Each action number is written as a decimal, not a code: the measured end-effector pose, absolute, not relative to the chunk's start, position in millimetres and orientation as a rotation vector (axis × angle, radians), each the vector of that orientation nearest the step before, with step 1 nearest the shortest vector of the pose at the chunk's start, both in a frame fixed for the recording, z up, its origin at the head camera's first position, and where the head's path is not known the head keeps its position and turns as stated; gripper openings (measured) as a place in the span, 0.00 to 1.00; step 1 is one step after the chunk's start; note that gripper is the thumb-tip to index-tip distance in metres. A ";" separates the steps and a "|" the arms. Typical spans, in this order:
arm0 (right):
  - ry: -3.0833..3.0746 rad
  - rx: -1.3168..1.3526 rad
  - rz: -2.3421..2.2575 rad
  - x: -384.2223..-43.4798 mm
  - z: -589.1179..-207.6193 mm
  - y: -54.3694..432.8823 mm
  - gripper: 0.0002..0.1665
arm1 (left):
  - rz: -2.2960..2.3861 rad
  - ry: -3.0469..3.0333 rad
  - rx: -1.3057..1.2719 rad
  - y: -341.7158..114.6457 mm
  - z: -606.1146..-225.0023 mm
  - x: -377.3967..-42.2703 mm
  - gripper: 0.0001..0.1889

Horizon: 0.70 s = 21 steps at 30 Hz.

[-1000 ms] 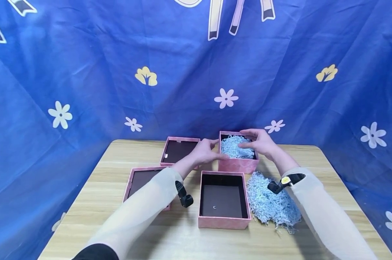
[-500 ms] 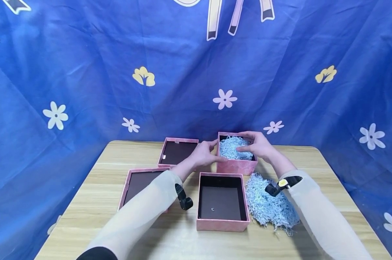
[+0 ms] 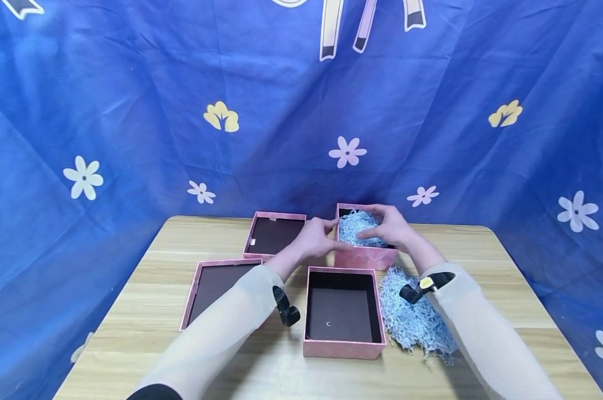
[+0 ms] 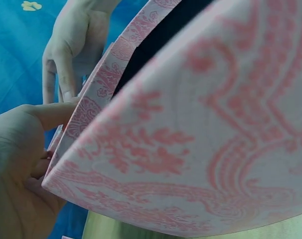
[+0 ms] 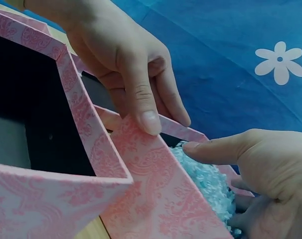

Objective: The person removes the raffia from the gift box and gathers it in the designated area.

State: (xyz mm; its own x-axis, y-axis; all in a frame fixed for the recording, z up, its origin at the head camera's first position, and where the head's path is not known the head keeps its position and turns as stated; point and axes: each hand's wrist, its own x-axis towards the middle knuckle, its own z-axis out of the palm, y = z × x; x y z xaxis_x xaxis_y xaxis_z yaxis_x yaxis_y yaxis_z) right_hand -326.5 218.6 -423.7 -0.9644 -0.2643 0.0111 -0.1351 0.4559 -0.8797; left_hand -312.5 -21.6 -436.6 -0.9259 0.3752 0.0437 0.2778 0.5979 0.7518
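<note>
In the head view, my left hand (image 3: pixel 317 239) grips the near left corner of the back pink box (image 3: pixel 365 258), with its thumb on the front wall. Pale blue shredded paper (image 3: pixel 356 225) fills that box. My right hand (image 3: pixel 390 226) reaches over its right side, thumb and fingers spread across the paper. In the right wrist view, the right thumb (image 5: pixel 216 150) points left over the shreds, while the lower fingers are partly hidden inside the box. A second pink box (image 3: pixel 342 349) with a black interior stands in front, holding only a tiny pale scrap (image 3: pixel 328 324).
Loose blue shredded paper (image 3: pixel 416 316) lies in a heap right of the front box, beneath my right forearm. Two pink lids (image 3: pixel 274 233) (image 3: pixel 216 289) lie inside-up on the left, one partly under my left sleeve. A blue patterned curtain (image 3: pixel 281 155) hangs behind the wooden table (image 3: pixel 131 311).
My right hand has shifted left across the paper in the back box. The left hand keeps its grip on the corner. The camera view has moved slightly.
</note>
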 end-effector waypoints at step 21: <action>2.745 -0.400 -1.080 -337.0 -437.0 196.7 0.46 | 1.346 2.636 0.508 -19.0 -436.5 -309.2 0.47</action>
State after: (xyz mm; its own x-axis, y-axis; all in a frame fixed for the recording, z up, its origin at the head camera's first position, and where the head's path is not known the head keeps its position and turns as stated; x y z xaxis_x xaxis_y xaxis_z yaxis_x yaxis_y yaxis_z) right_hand -337.0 196.7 -437.0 -0.9505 -0.3059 -0.0543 -0.1869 0.7027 -0.6865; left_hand -309.2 -19.0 -436.5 -0.9334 0.3575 0.0292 0.2333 0.5431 0.8066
